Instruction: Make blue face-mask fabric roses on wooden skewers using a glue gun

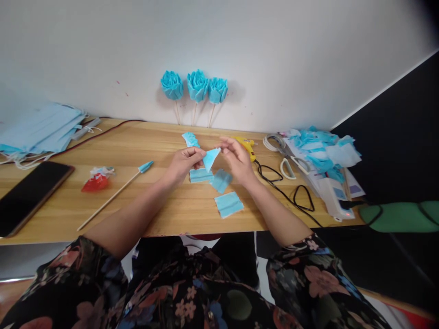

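Note:
My left hand (185,164) pinches a piece of light blue mask fabric (210,160), folded into a triangle, between thumb and fingers. At the triangle's upper right corner, the thumb and fingertips of my right hand (238,160) close on the tip. Under and in front of my hands lie flat blue fabric squares, one (229,204) nearest the table edge and another (221,180) turned at an angle. A small stack of folded blue pieces (190,139) rests just beyond my left hand. To the left lies a wooden stick (109,198) with blue fabric wrapped on its end.
Three blue fabric flowers (197,87) on sticks lean against the wall. A yellow glue gun (245,145) lies behind my right hand, its black cord looping rightward past scissors (288,168), fabric scraps (318,146) and a power strip (334,198). Leftward are masks (41,128), a phone (32,194) and a red packet (97,179).

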`<act>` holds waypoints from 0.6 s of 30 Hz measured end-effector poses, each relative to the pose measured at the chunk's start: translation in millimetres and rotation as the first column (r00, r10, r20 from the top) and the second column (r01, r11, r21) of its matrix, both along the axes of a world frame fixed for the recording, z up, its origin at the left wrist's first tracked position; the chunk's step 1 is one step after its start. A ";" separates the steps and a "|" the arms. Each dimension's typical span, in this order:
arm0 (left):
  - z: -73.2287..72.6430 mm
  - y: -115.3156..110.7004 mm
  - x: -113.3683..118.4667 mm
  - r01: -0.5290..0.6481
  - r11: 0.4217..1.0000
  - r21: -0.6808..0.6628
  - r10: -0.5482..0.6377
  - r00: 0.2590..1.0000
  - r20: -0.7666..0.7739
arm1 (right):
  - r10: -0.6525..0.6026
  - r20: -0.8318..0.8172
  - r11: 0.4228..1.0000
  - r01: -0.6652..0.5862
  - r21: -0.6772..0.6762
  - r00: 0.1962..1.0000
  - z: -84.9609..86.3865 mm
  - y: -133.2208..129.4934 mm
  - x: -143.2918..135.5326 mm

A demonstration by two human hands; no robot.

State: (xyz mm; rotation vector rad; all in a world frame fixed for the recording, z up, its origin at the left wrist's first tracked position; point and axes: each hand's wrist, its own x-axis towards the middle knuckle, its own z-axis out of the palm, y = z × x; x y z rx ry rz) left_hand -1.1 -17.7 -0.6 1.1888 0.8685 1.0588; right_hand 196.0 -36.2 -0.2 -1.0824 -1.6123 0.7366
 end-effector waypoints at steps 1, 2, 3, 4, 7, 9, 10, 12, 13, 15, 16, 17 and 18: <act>0.1 -0.1 0.3 -0.002 1.000 0.004 0.002 1.000 -0.004 | 0.027 -0.049 0.997 -0.030 -0.066 0.998 0.3 -0.3 -0.3; 0.2 -0.5 0.6 -0.001 1.000 0.009 0.001 1.000 -0.008 | 0.044 -0.080 0.991 -0.053 -0.119 0.996 1.0 -1.0 -1.1; 0.4 -0.9 0.9 0.003 1.000 0.014 -0.003 1.000 -0.012 | 0.056 -0.096 0.984 -0.071 -0.162 0.994 1.9 -2.0 -2.3; 0.7 -1.6 1.3 0.005 1.000 0.019 -0.005 1.000 -0.017 | 0.068 -0.103 0.977 -0.087 -0.196 0.992 2.9 -3.1 -3.8; 1.9 -3.5 2.2 0.015 0.999 0.033 -0.014 0.999 -0.038 | 0.099 -0.122 0.958 -0.128 -0.258 0.988 5.2 -6.0 -8.5; 2.5 -4.4 2.5 0.025 0.998 0.050 -0.022 0.998 -0.056 | 0.103 -0.142 0.950 -0.139 -0.280 0.985 5.1 -6.5 -10.7; 2.8 -4.6 2.6 0.032 0.998 0.059 -0.028 0.998 -0.064 | 0.096 -0.155 0.948 -0.138 -0.287 0.983 4.6 -6.4 -11.3; 3.1 -4.7 2.4 0.049 0.996 0.081 -0.043 0.996 -0.078 | 0.073 -0.188 0.947 -0.127 -0.295 0.979 3.6 -5.7 -11.7; 3.2 -4.6 2.2 0.058 0.994 0.092 -0.051 0.995 -0.080 | 0.061 -0.208 0.947 -0.123 -0.296 0.976 3.4 -5.4 -11.7; 3.2 -4.2 1.7 0.075 0.991 0.109 -0.067 0.995 -0.076 | 0.044 -0.245 0.949 -0.117 -0.292 0.968 3.7 -5.1 -11.3; 3.1 -4.0 1.4 0.080 0.990 0.112 -0.072 0.995 -0.071 | 0.043 -0.260 0.951 -0.119 -0.286 0.965 4.0 -5.1 -10.9; 2.8 -3.7 1.2 0.083 0.990 0.112 -0.075 0.995 -0.067 | 0.043 -0.271 0.953 -0.121 -0.279 0.962 4.2 -5.1 -10.5; 2.3 -3.5 1.0 0.085 0.991 0.108 -0.078 0.995 -0.066 | 0.045 -0.275 0.954 -0.123 -0.274 0.960 4.2 -5.0 -10.0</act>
